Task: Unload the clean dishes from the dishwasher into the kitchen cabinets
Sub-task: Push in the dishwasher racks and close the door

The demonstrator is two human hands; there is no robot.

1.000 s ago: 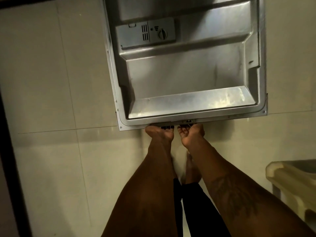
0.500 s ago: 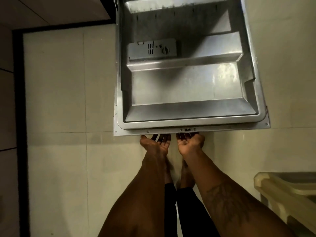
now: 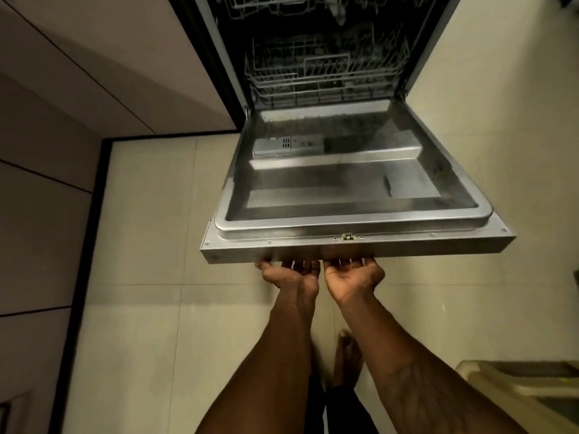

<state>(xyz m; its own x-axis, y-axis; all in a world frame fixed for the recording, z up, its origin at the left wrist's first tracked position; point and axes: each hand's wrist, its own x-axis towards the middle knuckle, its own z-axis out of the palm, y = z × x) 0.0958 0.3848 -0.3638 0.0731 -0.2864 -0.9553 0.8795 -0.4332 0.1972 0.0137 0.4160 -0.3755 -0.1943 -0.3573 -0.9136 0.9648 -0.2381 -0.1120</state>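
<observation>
The dishwasher (image 3: 326, 57) occupies the upper centre of the frame. Its door (image 3: 344, 195) is open and lies near level. The lower rack (image 3: 326, 79) shows bare tines, and no dishes are visible in it. Under the door's front edge, the left hand (image 3: 289, 275) and right hand (image 3: 354, 278) sit side by side, palms up. The fingers (image 3: 300, 266) are extended and support the edge; the fingertips are hidden.

Judgement: unloading appears complete, and the step in hand is closing the door. The next move calls for raising the edge evenly with both hands until the latch (image 3: 348, 236) engages.
</observation>
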